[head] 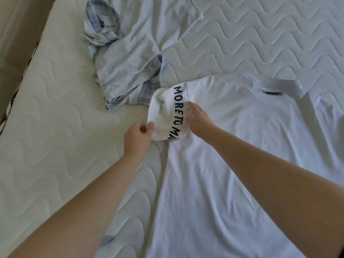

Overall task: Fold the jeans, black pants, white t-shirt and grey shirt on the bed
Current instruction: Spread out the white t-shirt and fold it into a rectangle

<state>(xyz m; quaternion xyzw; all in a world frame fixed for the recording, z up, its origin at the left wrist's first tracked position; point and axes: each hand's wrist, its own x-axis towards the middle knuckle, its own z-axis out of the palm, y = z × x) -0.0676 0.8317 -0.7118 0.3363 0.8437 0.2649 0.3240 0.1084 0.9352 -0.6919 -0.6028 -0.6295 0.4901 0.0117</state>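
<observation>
The white t-shirt (232,146) lies spread flat on the bed, collar at the far side, back up. Its left sleeve (167,112), printed with black letters, is bunched and turned up. My left hand (138,136) pinches the sleeve's hem edge between thumb and fingers. My right hand (199,120) rests flat with fingers spread on the shirt at the sleeve seam. The grey shirt (128,58), with a plaid lining at collar and cuff, lies crumpled at the far left. Jeans and black pants are not in view.
The quilted white mattress (55,127) stretches left and far right of the clothes. Its left edge (22,75) drops to a beige surface beside the bed.
</observation>
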